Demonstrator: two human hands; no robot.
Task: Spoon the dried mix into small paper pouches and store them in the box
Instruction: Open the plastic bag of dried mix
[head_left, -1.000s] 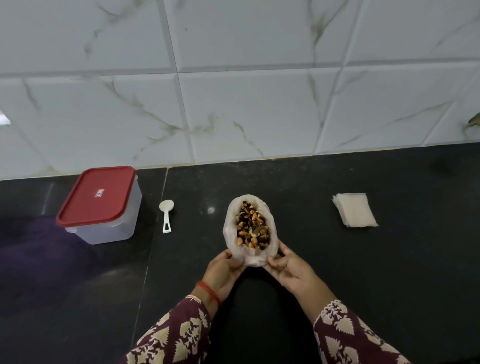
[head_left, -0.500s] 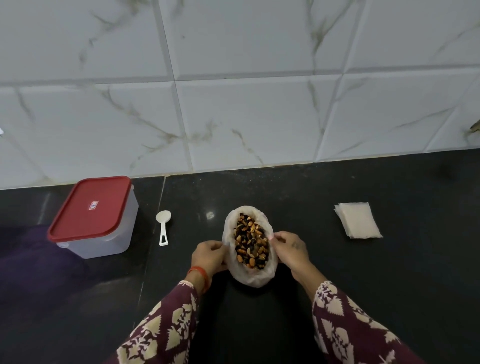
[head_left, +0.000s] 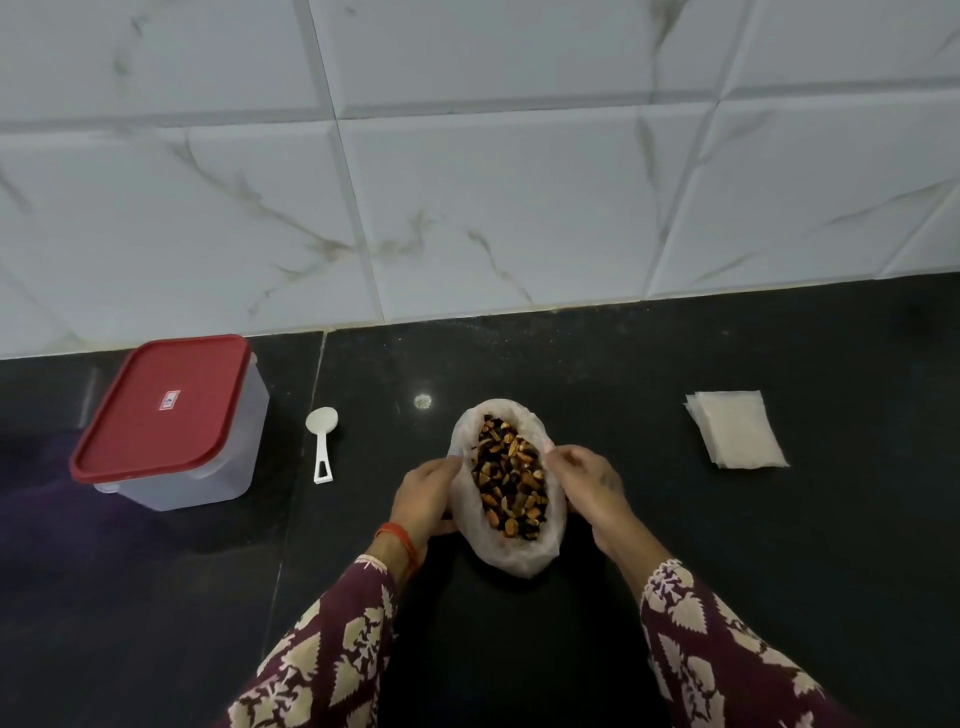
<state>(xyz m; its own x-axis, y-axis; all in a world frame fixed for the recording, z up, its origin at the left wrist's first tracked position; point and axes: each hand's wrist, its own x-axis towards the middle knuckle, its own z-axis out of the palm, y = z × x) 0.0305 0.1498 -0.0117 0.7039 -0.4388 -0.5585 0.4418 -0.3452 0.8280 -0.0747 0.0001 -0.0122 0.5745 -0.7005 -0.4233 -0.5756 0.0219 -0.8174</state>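
A clear plastic bag (head_left: 511, 556) full of brown and black dried mix (head_left: 511, 478) stands open on the black counter in front of me. My left hand (head_left: 423, 493) pinches the bag's left rim and my right hand (head_left: 589, 486) pinches its right rim, holding the mouth apart. A small white plastic spoon (head_left: 322, 441) lies on the counter to the left of the bag. A stack of small white paper pouches (head_left: 735, 428) lies at the right. The clear box with a red lid (head_left: 166, 410) stands shut at the far left.
A white marble-look tiled wall (head_left: 467, 182) rises right behind the black counter (head_left: 779, 545). A seam in the counter (head_left: 311, 395) runs between the box and the spoon. My patterned maroon sleeves fill the bottom of the view.
Both hands have moved from the bag's near end up along its sides to the rim. The bag's mouth is now held wider.
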